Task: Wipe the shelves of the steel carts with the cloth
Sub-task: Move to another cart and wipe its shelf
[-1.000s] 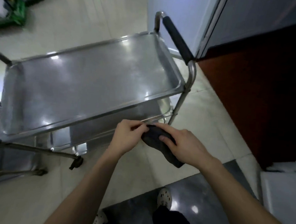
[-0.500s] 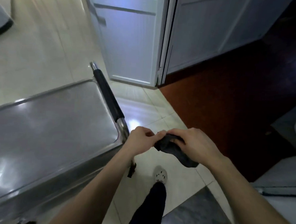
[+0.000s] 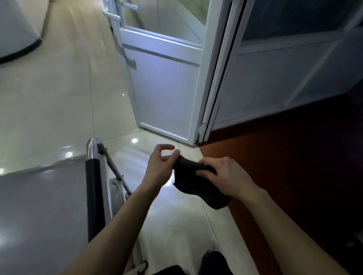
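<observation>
A dark cloth hangs in the air between both hands, above the pale floor tiles. My right hand grips its upper edge, fingers curled over it. My left hand pinches the cloth's left end, with the index finger and thumb curved above it. The steel cart fills the lower left; its top shelf is bare and shiny. Its black padded handle runs along the shelf's right side, just left of my left forearm. Neither hand touches the cart.
A white door stands open ahead, beside a white panelled wall. Dark red floor lies to the right, pale tiles to the left and ahead. My legs in dark trousers show at the bottom.
The view has swung right and up, so the cart has slid to the lower left. Both hands kept the cloth and moved away from the cart's edge; the left index finger has lifted.
</observation>
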### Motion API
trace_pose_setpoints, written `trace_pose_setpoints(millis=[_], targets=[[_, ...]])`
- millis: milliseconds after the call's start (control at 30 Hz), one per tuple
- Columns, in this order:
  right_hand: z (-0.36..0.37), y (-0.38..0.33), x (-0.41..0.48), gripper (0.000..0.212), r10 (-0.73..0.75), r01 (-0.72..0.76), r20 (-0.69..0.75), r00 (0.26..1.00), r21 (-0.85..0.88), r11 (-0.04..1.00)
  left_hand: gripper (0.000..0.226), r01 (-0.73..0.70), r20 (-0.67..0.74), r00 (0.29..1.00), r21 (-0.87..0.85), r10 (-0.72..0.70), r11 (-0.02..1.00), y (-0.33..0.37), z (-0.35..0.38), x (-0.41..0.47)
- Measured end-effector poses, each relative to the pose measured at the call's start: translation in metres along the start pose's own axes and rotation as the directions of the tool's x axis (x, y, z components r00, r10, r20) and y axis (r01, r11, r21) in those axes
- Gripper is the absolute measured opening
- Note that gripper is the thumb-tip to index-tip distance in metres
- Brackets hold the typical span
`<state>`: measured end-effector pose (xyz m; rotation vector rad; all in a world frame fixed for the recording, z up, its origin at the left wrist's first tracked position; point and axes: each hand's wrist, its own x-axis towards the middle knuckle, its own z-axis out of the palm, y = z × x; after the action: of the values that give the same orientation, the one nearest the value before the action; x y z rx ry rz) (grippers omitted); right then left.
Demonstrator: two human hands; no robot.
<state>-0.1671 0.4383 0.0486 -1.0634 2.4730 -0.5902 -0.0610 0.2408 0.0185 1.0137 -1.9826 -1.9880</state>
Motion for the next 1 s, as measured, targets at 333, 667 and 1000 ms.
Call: trace_pose_setpoints(millis=[333, 667, 1000], targets=[[-0.019, -0.032, 0.280, 0.027, -0.424, 0.443, 0.255, 0.869, -0.019, 0.897, 0.029, 0.087, -0.246, 0.965, -0.037, -0.094, 0.995, 0.042, -0.099, 0.140], [0.016, -0.185, 0.488, 0.019, -0.692, 0.822, 0.552, 0.465, 0.020, 0.569, 0.039, 0.138, -0.489, 0.871, 0.158, -0.044, 0.978, 0.050, -0.216, 0.200], [0.078, -0.332, 0.686, 0.044, -0.494, 0.820, 0.760, 0.423, -0.089, 0.566, 0.016, 0.167, -0.818, 0.575, 0.139, 0.018, 0.976, 0.060, -0.368, 0.317]])
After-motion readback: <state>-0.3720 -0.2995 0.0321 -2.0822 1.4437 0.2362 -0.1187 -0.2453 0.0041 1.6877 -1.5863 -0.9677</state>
